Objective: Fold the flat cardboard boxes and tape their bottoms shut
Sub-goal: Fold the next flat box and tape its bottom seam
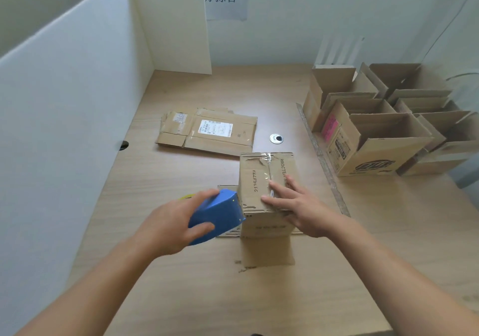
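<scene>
Head view shows the box (267,193) standing upside down near the middle of the counter (181,284), its bottom flaps closed on top and its open flaps splayed flat beneath it. Clear tape already runs along the centre seam from the far edge toward the near one. The right hand (293,203) lies flat on the flaps, fingers spread, pressing over the seam. The left hand (173,228) is wrapped around a blue tape dispenser (217,214), whose nose touches the box's near-left top edge.

Risks, as I judge them: if the right hand lifts too soon, the flaps may spring up and open a gap under the tape. A sideways pull on the dispenser could drag the light box across the counter or tip it, since only one palm pins it. Tape torn at an angle may wrinkle or leave the near edge unsealed. The right fingers sit close to the dispenser's cutter.

Beyond, a stack of flat boxes (207,131) waits, well apart, and the folded boxes (383,138) stand at the right.
</scene>
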Demonstrator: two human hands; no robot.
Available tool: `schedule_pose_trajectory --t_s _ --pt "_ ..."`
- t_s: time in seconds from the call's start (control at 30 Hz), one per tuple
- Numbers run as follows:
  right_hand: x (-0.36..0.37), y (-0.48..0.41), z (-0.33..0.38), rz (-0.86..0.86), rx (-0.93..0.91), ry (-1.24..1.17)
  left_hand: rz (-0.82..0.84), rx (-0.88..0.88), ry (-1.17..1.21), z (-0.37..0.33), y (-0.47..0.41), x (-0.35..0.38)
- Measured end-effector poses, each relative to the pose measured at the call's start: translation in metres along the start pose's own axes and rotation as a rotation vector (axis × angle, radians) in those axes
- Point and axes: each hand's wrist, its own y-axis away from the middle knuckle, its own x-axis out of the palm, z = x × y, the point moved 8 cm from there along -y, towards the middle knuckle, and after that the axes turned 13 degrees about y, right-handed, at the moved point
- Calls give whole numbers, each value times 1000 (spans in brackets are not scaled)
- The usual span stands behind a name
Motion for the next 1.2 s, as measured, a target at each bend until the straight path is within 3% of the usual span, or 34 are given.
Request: schedule_pose_trajectory --t_s 0.07,0.13,0.23,0.33,0.53,0.77,1.07,1.2 --pt "-4 4 0 -15 4 22 -94 175 -78 -19 5 -2" --pt "-16 12 5 -150 -2 -74 -150 369 -162 -37 12 0" --pt "-40 24 18 -366 -32 -389 -170 502 -254 -49 15 8" --pt "-46 27 34 -386 -89 -480 -205 566 -305 -55 15 12" --pt "-48 26 40 -399 -121 -586 -197 579 -319 -65 15 14" --pt "-39 37 38 -242 -183 -739 -194 609 -296 -73 22 14" --pt "-51 33 27 -433 -83 -797 -162 643 -242 -83 23 16" --pt "-50 36 16 -451 5 -814 -83 524 -119 -83 16 10"
